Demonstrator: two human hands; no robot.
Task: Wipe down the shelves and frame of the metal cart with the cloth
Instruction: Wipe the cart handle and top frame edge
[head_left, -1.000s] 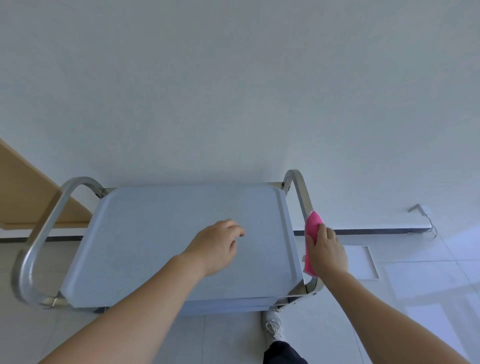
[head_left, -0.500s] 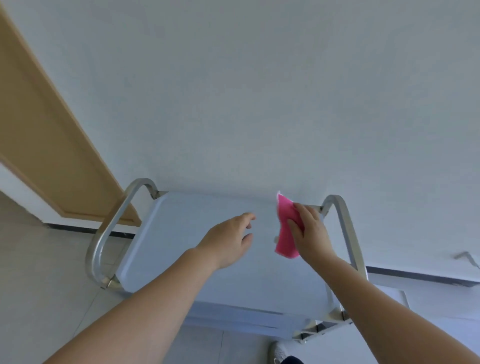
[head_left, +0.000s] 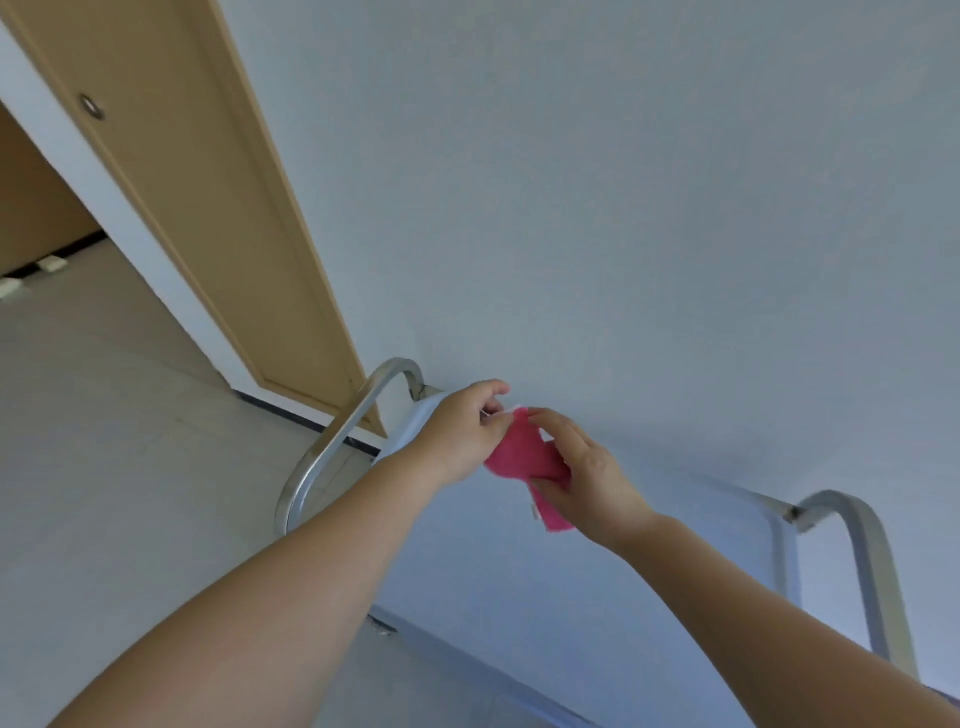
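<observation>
The metal cart stands against the white wall, its flat top shelf (head_left: 649, 561) running from centre to lower right. A curved steel handle (head_left: 332, 447) rises at its left end and another handle (head_left: 862, 561) at its right end. Above the shelf's far left part, both hands hold the pink cloth (head_left: 524, 454). My left hand (head_left: 462, 431) pinches the cloth's upper edge. My right hand (head_left: 582, 478) grips its lower right part, and a strip of cloth hangs below that hand. The lower shelves are hidden.
A tan wooden door (head_left: 218, 208) and its frame stand left of the cart, with a doorway opening onto pale floor tiles (head_left: 104, 441). The white wall (head_left: 623, 208) is directly behind the cart.
The view has swung left and the door has come into sight. My right hand carried the cloth from the right handle across the shelf to the left end, where my left hand took hold of it too.
</observation>
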